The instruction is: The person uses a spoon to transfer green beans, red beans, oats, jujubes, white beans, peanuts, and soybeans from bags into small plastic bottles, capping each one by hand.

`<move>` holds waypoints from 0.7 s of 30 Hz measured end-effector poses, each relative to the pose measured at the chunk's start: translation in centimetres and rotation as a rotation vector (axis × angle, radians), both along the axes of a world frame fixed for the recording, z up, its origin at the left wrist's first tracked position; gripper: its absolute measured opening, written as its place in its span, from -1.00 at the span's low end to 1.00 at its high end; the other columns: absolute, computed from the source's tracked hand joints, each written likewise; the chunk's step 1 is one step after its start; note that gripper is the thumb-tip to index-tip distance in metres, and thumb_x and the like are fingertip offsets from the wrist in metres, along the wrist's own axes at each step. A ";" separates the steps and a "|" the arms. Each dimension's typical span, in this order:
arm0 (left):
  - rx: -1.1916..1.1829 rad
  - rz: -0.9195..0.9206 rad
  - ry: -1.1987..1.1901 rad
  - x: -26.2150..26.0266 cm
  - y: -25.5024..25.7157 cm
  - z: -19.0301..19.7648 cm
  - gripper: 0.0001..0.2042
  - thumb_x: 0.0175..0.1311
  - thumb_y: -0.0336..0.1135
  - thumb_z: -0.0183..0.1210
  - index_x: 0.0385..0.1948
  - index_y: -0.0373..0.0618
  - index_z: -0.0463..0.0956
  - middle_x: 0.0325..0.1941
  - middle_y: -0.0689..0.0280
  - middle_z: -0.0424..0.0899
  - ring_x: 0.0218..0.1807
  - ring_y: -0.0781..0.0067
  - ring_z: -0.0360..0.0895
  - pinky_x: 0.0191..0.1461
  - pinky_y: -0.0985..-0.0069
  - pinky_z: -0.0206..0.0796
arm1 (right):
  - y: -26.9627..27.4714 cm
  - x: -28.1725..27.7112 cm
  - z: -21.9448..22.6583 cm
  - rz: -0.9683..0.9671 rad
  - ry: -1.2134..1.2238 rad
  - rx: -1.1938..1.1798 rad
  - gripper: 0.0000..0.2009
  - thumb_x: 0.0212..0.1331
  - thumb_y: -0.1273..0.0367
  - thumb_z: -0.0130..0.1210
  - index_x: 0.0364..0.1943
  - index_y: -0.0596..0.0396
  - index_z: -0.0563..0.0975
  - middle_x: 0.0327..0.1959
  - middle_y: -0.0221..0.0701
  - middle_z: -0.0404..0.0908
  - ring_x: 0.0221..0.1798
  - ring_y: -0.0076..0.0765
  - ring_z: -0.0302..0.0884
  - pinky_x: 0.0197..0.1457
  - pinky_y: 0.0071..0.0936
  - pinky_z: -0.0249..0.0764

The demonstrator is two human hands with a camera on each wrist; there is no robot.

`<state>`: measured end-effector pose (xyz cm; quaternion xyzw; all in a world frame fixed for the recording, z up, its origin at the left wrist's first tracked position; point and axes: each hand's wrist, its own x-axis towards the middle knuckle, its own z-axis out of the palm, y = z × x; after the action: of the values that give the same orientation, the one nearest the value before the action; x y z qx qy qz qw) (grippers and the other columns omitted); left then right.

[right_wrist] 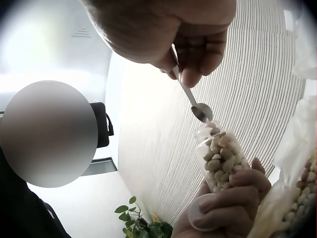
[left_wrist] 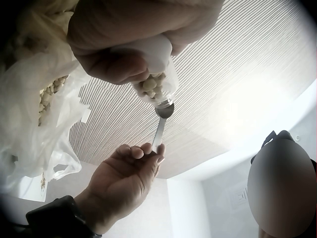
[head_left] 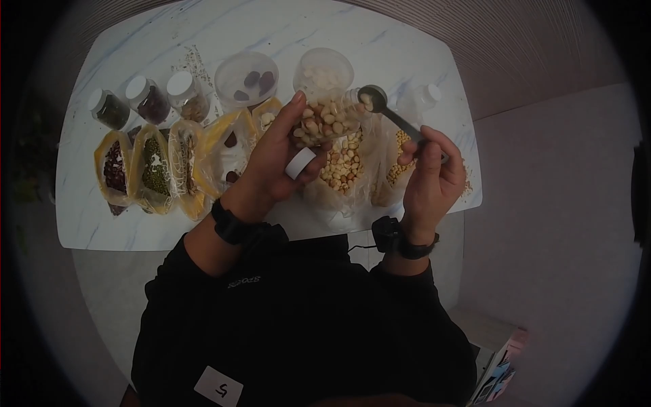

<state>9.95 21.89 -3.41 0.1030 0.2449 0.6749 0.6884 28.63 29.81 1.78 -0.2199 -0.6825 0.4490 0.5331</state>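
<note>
My left hand (head_left: 273,159) grips a clear plastic jar (head_left: 328,122) nearly full of pale, nut-like pieces. The jar is tilted, its open mouth towards the right. A white lid (head_left: 300,163) is tucked in the fingers of the same hand. My right hand (head_left: 434,175) pinches the handle of a dark measuring spoon (head_left: 400,123). The bowl of the spoon is right at the jar's mouth, with a pale piece in it. In the right wrist view the spoon (right_wrist: 202,112) meets the neck of the jar (right_wrist: 220,161) from above.
Below the hands an open bag of pale nuts (head_left: 344,166) stands beside a bag of yellow beans (head_left: 399,166). Further left are bags of red beans (head_left: 115,169) and green beans (head_left: 156,173). Behind them stand several lidded jars (head_left: 144,98) and two round tubs (head_left: 245,80).
</note>
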 end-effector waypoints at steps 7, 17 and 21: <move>0.006 -0.003 -0.007 0.0 0.0 0.0 -0.43 0.39 0.26 -0.16 -0.11 -0.14 0.46 -0.45 0.29 0.53 -0.69 0.59 0.33 -0.77 0.72 0.07 | -0.3 0.4 0.2 -0.032 0.087 0.059 -0.76 0.40 0.38 -0.01 -0.04 0.30 0.51 -0.37 -0.27 0.61 -0.39 -0.49 0.52 -0.26 -0.57 0.50; 0.035 -0.008 -0.008 -0.1 0.0 -0.2 -0.43 0.37 0.27 -0.15 -0.10 -0.14 0.46 -0.43 0.27 0.54 -0.69 0.58 0.34 -0.77 0.72 0.07 | -0.6 0.2 0.3 -0.009 0.055 0.096 -0.77 0.41 0.38 -0.04 -0.05 0.30 0.50 -0.35 -0.26 0.61 -0.40 -0.49 0.52 -0.25 -0.58 0.48; 0.028 -0.020 -0.006 0.0 0.1 -0.2 -0.43 0.37 0.27 -0.14 -0.10 -0.14 0.46 -0.43 0.27 0.55 -0.69 0.57 0.35 -0.78 0.72 0.07 | -0.5 0.2 0.2 0.001 -0.014 0.128 -0.76 0.42 0.37 -0.06 -0.06 0.30 0.50 -0.37 -0.27 0.60 -0.41 -0.50 0.51 -0.27 -0.58 0.47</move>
<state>9.94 21.97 -3.57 0.1131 0.2325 0.6715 0.6945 28.80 29.29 1.94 -0.1882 -0.7137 0.4033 0.5409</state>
